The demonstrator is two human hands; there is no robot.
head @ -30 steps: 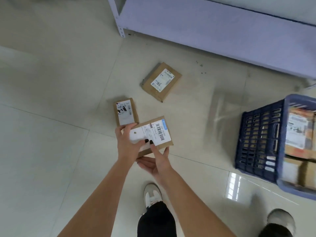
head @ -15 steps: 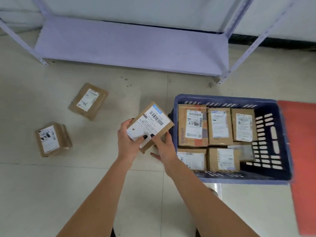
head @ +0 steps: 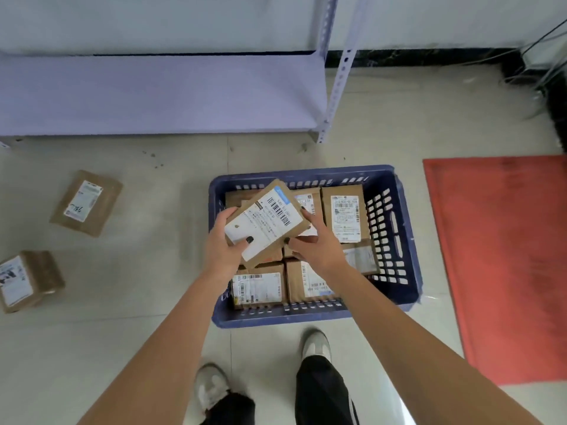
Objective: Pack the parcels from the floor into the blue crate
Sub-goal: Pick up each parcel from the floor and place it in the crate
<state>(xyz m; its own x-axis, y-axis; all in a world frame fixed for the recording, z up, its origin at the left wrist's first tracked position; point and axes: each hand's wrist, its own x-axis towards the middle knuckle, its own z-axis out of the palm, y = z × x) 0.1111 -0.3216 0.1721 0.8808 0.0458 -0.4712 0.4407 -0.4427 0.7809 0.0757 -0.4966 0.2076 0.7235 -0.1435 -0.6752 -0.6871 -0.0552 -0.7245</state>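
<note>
Since half a second ago the parcel [head: 266, 221] has moved from beside the crate's left wall to over its inside; the crate [head: 408, 240] now sits straight ahead of me, above my feet in the view.

Grip: both hands hold the one parcel. My left hand [head: 224, 245] takes its near-left corner, thumb curled onto the white label, the other fingers hidden underneath. My right hand [head: 316, 245] clamps the right edge, one finger lying along the top of that edge, the thumb at the near edge. Neither hand is spread.

Parcel: brown cardboard, label and barcode facing up, turned diagonally to the crate walls and tilted. It is above the left-rear part of the crate. I cannot tell whether its underside touches the parcels below.

Crate: blue, slotted walls, on the tiled floor. It holds a layer of packed parcels [head: 346, 211], labels up, with some along the far wall and some along the near one. The strip along the right wall shows bare floor of the crate.

Floor: two loose parcels lie well left of the crate, a flat one [head: 86, 203] farther away and a box [head: 29, 280] nearer, at the frame's edge.

Surroundings: a shelf [head: 153, 93] stands beyond the crate, a red mat [head: 503, 265] to its right.
</note>
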